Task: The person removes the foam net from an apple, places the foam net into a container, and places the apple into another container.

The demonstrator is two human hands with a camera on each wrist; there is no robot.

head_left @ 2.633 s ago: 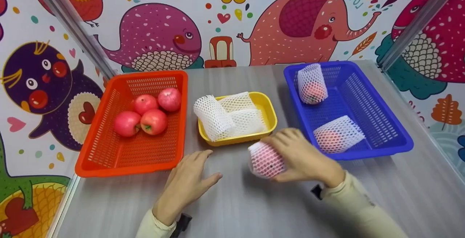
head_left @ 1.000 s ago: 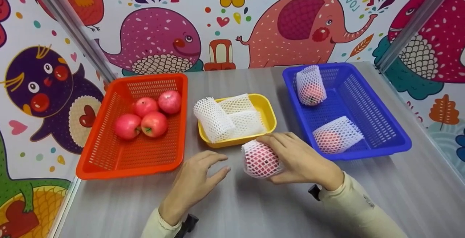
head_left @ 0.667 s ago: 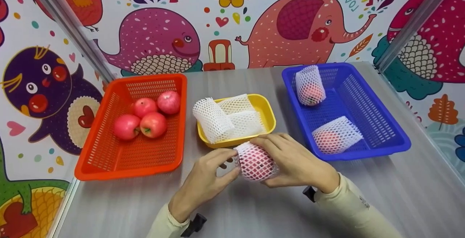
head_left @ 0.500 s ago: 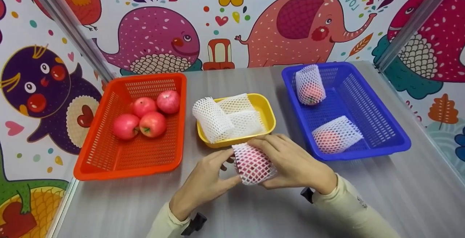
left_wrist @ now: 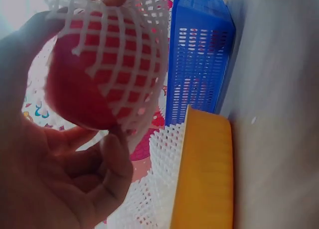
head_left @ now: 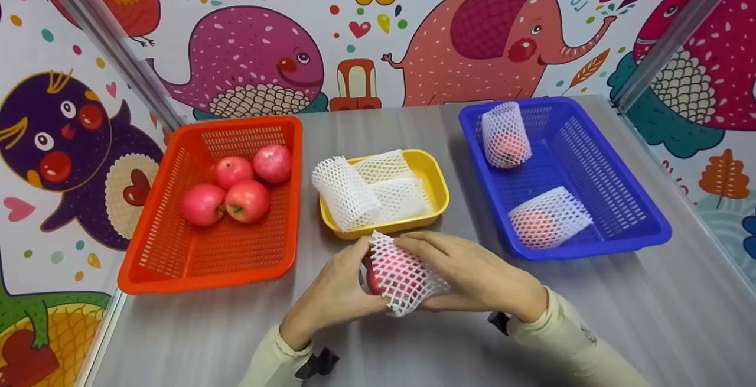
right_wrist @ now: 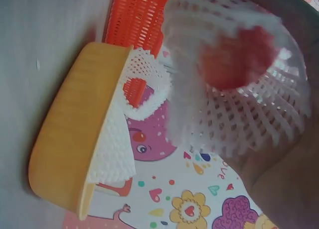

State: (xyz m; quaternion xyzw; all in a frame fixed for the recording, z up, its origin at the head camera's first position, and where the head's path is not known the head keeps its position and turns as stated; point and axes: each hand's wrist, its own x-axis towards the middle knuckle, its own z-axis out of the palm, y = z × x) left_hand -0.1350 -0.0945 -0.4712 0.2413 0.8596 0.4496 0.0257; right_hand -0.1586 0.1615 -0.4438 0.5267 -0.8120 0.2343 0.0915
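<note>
Between my two hands, above the table, is a red apple [head_left: 372, 278] partly covered by a white foam net sleeve [head_left: 407, 280]. My left hand [head_left: 331, 292] grips the left side, thumb and fingers at the sleeve's rim; the left wrist view shows the apple's bare skin [left_wrist: 75, 92] there and a curled fingertip at the net edge. My right hand [head_left: 481, 275] holds the apple through the sleeve from the right. In the right wrist view the sleeve's open end [right_wrist: 199, 114] hangs loose past the apple. Some fingers are hidden behind the fruit.
An orange-red basket [head_left: 207, 283] on the left holds several bare apples [head_left: 248, 201]. A yellow tray [head_left: 440, 189] with white foam nets [head_left: 345, 192] stands just beyond my hands. On the right, a blue basket [head_left: 641, 210] holds two netted apples [head_left: 549, 218].
My left hand has come in from the left and taken hold of the apple and sleeve. Both hands have drawn slightly nearer; bare apple now shows at the left, and the sleeve's edge spreads lower.
</note>
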